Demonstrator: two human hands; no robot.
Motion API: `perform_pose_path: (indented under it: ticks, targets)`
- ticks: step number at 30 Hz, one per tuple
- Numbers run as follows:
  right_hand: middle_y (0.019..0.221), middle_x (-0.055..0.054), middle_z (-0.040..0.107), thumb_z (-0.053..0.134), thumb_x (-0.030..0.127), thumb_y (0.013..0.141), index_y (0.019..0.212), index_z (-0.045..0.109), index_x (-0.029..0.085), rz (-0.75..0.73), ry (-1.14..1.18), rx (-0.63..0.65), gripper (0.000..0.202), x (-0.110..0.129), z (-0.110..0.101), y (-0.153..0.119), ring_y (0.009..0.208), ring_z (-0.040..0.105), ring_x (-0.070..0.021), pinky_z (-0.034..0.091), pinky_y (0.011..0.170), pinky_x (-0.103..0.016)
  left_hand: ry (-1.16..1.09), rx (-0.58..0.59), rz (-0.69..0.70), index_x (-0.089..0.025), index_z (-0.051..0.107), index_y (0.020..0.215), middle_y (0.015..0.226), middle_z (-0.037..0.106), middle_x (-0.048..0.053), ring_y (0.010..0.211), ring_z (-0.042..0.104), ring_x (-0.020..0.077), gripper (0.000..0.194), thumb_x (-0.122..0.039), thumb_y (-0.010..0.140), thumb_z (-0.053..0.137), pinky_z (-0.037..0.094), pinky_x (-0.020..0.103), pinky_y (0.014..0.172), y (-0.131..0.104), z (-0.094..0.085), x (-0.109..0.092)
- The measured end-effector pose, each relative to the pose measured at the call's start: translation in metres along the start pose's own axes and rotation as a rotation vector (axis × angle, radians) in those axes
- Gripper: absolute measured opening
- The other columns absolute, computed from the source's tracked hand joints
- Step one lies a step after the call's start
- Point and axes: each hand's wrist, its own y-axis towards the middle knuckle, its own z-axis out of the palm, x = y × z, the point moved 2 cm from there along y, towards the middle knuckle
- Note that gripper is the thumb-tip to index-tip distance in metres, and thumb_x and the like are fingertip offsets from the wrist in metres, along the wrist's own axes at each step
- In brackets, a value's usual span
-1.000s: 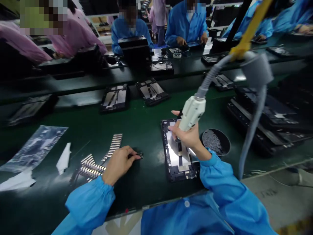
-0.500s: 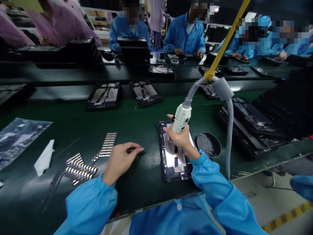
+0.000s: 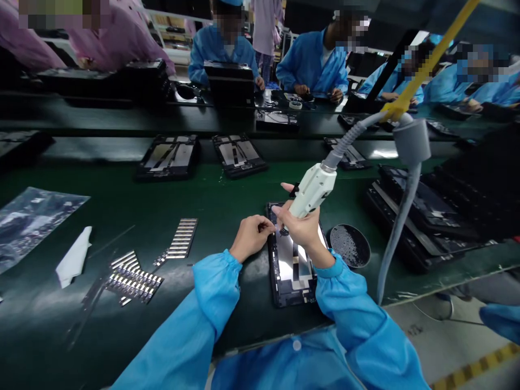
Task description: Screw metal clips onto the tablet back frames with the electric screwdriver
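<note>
My right hand [image 3: 303,225] is wrapped round a pale electric screwdriver [image 3: 313,189], which leans up to the right over an opened tablet [image 3: 287,268]. The screwdriver's tip is hidden near my fingers. At the tablet's upper left edge, my left hand [image 3: 252,237] is closed in a pinch; anything between the fingertips is too small to make out. The tablet lies flat, with its silvery inside facing up. Just right of it sits a round dark dish [image 3: 368,254] holding many tiny pale pieces.
Striped strips of small metallic parts [image 3: 136,279] lie left, near a white scrap [image 3: 73,257] and a clear plastic bag [image 3: 36,227]. Opened tablets [image 3: 168,157] stand along the back. Stacked devices [image 3: 410,216] are at right. The screwdriver's grey cable [image 3: 400,227] hangs from a yellow strap [image 3: 434,62].
My left hand has moved right from the bare table to the tablet's left edge. The screwdriver has tilted further right, and its cable and strap have swung right in view.
</note>
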Motion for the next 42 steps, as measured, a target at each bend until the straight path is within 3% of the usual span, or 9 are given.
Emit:
perform_pose_path:
  ticks: [6,10,20,28,33,38,42]
  targets:
    - [0.047,0.01,0.053,0.072,0.027,0.071,0.115,0.06,0.018,0.082,0.022,0.049,0.047,-0.009,0.012,0.004,0.037,0.05,-0.0106,0.046,0.043,-0.026,-0.117,0.214,-0.061,-0.015,0.062,0.058,0.055,0.057,-0.002,0.055,0.052,0.0105,0.015,-0.026,0.067,0.066,0.042,0.022,0.055,0.012,-0.005,0.008]
    - [0.046,0.009,0.053,0.071,0.024,0.072,0.115,0.06,0.019,0.071,0.019,0.047,0.045,-0.013,0.012,0.005,0.037,0.05,-0.0107,0.045,0.044,-0.027,-0.181,0.302,-0.131,-0.015,0.065,0.064,0.056,0.058,-0.002,0.051,0.052,0.0103,0.017,-0.031,0.067,0.066,0.044,0.022,0.049,0.016,-0.007,0.013]
    - [0.049,0.008,0.055,0.072,0.025,0.073,0.102,0.064,0.019,0.077,-0.01,0.064,0.031,-0.023,0.012,0.003,0.04,0.052,-0.0115,0.048,0.048,-0.029,-0.224,0.164,-0.229,-0.015,0.062,0.066,0.055,0.055,-0.004,0.051,0.052,0.009,0.006,-0.016,0.062,0.066,0.045,0.017,0.044,0.011,-0.001,0.016]
    - [0.047,0.006,0.053,0.074,0.026,0.071,0.071,0.062,0.019,0.052,-0.058,0.071,0.014,-0.029,0.016,0.003,0.042,0.051,-0.0106,0.048,0.048,-0.027,-0.275,0.223,-0.36,-0.013,0.059,0.062,0.052,0.06,0.0,0.048,0.059,0.0117,0.006,-0.007,0.063,0.06,0.047,0.018,0.041,0.016,-0.002,0.011]
    - [0.05,0.005,0.054,0.076,0.025,0.07,0.072,0.062,0.02,0.036,-0.102,0.091,0.014,-0.028,0.015,0.001,0.049,0.056,-0.0135,0.052,0.057,-0.03,-0.284,0.22,-0.383,-0.013,0.06,0.06,0.05,0.06,0.0,0.046,0.059,0.0116,0.006,-0.008,0.062,0.062,0.046,0.018,0.041,0.015,-0.002,0.012]
    - [0.064,0.001,0.062,0.075,0.032,0.071,0.09,0.065,0.022,0.027,-0.148,0.096,0.024,-0.033,0.015,-0.003,0.065,0.064,-0.019,0.055,0.064,-0.033,-0.291,0.198,-0.352,-0.014,0.061,0.059,0.052,0.061,0.0,0.046,0.058,0.0117,0.003,-0.012,0.062,0.062,0.045,0.018,0.041,0.017,-0.004,0.015]
    - [0.072,-0.002,0.065,0.075,0.04,0.068,0.084,0.061,0.021,-0.007,-0.164,0.071,0.029,-0.043,0.02,-0.006,0.068,0.064,-0.0199,0.055,0.068,-0.034,-0.258,0.175,-0.313,-0.014,0.062,0.061,0.052,0.061,0.0,0.047,0.057,0.013,0.007,-0.019,0.06,0.067,0.045,0.021,0.043,0.017,-0.007,0.011]
